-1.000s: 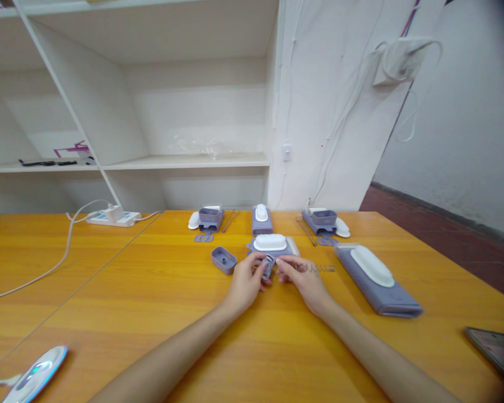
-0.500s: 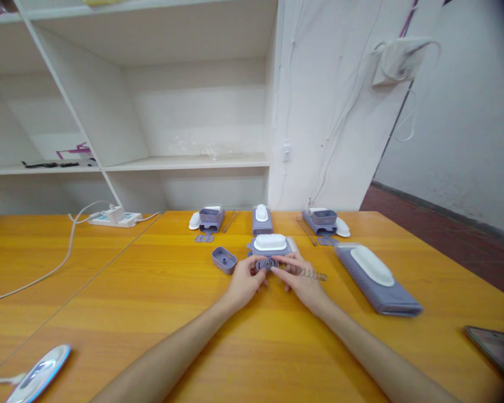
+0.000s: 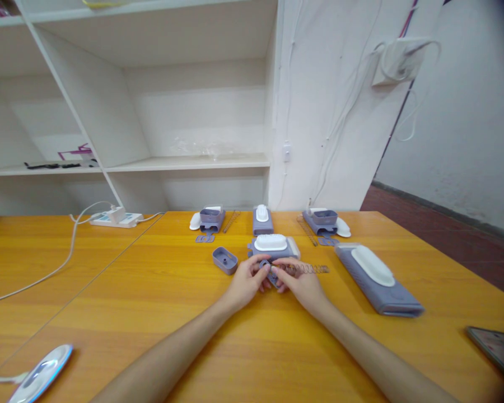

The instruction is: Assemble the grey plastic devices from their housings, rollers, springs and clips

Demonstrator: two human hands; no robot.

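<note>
Between my left hand (image 3: 248, 280) and my right hand (image 3: 299, 280) is a small grey-purple plastic piece with an opening (image 3: 272, 275), pinched by the fingers of both. A coiled metal spring (image 3: 317, 269) sticks out to the right past my right hand; its inner end is hidden by the fingers. Just behind the hands lies a grey-purple body with a white oval part (image 3: 270, 242) on top. Left of my left hand, an oval grey-purple cup (image 3: 225, 260) rests open side up on the table.
At the back stand grey-purple housings (image 3: 211, 220), (image 3: 322, 221) with springs (image 3: 231, 221), (image 3: 306, 230) beside them. A larger grey-purple case (image 3: 380, 282) lies right. A phone (image 3: 498, 347), a glowing round pad (image 3: 42, 374) and a power strip (image 3: 116, 218) are on the table (image 3: 252, 347).
The small plastic piece has been turned from lying sideways to slanting down toward the right between my fingers. The spring's free end sits slightly higher. Both hands stay in nearly the same place.
</note>
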